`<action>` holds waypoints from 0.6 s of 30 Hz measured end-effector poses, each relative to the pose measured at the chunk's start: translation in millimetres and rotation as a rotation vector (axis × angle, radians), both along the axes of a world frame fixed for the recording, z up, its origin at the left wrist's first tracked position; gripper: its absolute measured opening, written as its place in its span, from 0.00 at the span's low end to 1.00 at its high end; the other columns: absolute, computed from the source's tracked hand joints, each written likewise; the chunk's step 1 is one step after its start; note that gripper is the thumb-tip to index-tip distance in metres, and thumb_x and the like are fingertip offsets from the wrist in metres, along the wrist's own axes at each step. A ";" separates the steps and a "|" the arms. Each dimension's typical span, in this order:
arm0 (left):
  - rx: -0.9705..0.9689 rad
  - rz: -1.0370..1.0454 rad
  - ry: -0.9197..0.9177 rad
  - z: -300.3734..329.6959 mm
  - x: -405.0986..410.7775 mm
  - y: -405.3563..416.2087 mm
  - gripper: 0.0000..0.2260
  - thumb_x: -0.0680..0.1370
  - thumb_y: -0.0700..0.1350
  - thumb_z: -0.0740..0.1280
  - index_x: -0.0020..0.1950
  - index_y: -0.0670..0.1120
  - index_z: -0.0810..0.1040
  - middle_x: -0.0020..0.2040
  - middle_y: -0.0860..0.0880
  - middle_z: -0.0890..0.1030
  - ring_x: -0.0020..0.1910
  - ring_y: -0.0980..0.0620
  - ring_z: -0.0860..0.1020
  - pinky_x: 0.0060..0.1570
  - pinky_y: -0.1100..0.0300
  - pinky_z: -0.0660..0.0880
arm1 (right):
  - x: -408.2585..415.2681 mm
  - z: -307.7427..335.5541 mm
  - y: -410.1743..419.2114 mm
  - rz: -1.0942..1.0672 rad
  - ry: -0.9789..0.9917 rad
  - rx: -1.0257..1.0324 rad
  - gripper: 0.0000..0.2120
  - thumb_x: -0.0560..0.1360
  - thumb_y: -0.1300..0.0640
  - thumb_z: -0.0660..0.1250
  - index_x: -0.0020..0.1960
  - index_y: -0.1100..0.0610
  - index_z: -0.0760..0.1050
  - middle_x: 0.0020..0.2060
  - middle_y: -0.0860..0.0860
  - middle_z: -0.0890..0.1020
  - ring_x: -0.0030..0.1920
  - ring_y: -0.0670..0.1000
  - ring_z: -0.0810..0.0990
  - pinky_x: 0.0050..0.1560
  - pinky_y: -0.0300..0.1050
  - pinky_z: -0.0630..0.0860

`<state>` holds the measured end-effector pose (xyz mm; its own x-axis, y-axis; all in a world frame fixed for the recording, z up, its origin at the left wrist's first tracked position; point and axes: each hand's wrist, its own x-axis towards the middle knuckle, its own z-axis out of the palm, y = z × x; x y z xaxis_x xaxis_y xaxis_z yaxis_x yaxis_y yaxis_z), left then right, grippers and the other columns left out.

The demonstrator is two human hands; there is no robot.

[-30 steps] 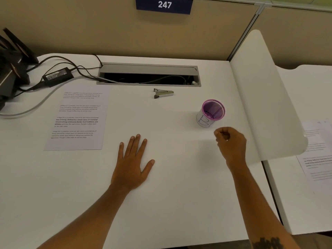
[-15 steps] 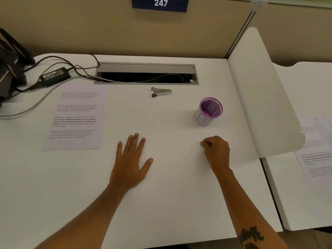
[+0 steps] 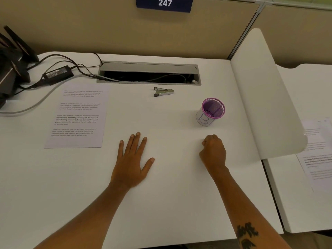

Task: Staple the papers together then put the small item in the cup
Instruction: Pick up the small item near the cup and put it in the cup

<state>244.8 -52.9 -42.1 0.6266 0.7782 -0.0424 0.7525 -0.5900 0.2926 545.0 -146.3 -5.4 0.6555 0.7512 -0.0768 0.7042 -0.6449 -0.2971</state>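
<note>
Left hand flat on the white desk at centre frame, fingers straight and spread. Right hand just right of it, fingers curled into a fist; contents impossible to tell. Purple mesh cup above the fist. Stapler upper centre. Papers lying at left.

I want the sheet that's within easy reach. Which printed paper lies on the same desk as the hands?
The printed sheet left of the left hand, below the power adapter. The other papers lie on the neighbouring desk beyond the white divider.
</note>
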 end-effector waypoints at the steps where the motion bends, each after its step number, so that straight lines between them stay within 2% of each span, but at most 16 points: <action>1: 0.001 0.000 0.000 0.0 0.1 0.0 0.36 0.84 0.66 0.53 0.88 0.51 0.48 0.89 0.48 0.46 0.88 0.48 0.45 0.85 0.37 0.48 | -0.3 -1.1 -0.7 0.009 -0.007 -0.006 0.11 0.68 0.75 0.68 0.47 0.65 0.78 0.45 0.59 0.80 0.46 0.59 0.78 0.38 0.46 0.69; 6: -0.008 0.001 -0.008 -0.4 -0.2 0.3 0.36 0.84 0.66 0.53 0.88 0.51 0.48 0.89 0.49 0.46 0.88 0.48 0.44 0.85 0.37 0.47 | -1.5 -12.4 -7.6 0.068 -0.039 -0.005 0.08 0.74 0.73 0.64 0.49 0.64 0.75 0.46 0.59 0.78 0.45 0.57 0.75 0.39 0.47 0.68; 11: -0.010 0.000 0.001 -1.3 -0.3 0.9 0.36 0.84 0.67 0.53 0.88 0.52 0.47 0.89 0.49 0.45 0.88 0.49 0.44 0.85 0.37 0.48 | 6.1 -0.7 -9.4 0.123 0.055 0.019 0.12 0.70 0.78 0.61 0.46 0.63 0.73 0.44 0.59 0.76 0.44 0.58 0.74 0.41 0.50 0.73; 14: -0.010 0.001 0.000 -0.8 -0.4 0.6 0.36 0.84 0.67 0.53 0.88 0.52 0.48 0.89 0.49 0.45 0.88 0.49 0.43 0.85 0.37 0.47 | 16.9 29.5 3.2 0.042 0.133 0.107 0.17 0.63 0.80 0.56 0.38 0.59 0.67 0.37 0.55 0.72 0.40 0.55 0.70 0.35 0.44 0.62; 16: -0.010 0.003 -0.010 0.0 -0.1 0.4 0.36 0.84 0.66 0.54 0.88 0.51 0.48 0.89 0.49 0.46 0.88 0.49 0.44 0.85 0.38 0.47 | 29.4 57.4 17.6 -0.023 0.165 0.163 0.10 0.65 0.79 0.55 0.36 0.65 0.66 0.35 0.60 0.72 0.37 0.57 0.69 0.34 0.50 0.63; 18: -0.011 0.003 -0.015 0.8 -0.2 0.2 0.36 0.84 0.66 0.54 0.88 0.51 0.49 0.89 0.49 0.46 0.88 0.48 0.44 0.85 0.38 0.47 | 44.2 82.7 32.1 -0.023 0.139 0.235 0.05 0.72 0.76 0.58 0.42 0.70 0.71 0.40 0.65 0.77 0.39 0.62 0.73 0.36 0.55 0.68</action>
<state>244.7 -52.7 -41.3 0.6250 0.7795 -0.0413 0.7497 -0.5847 0.3099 589.3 -114.1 77.3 0.6678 0.7443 0.0075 0.6325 -0.5621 -0.5329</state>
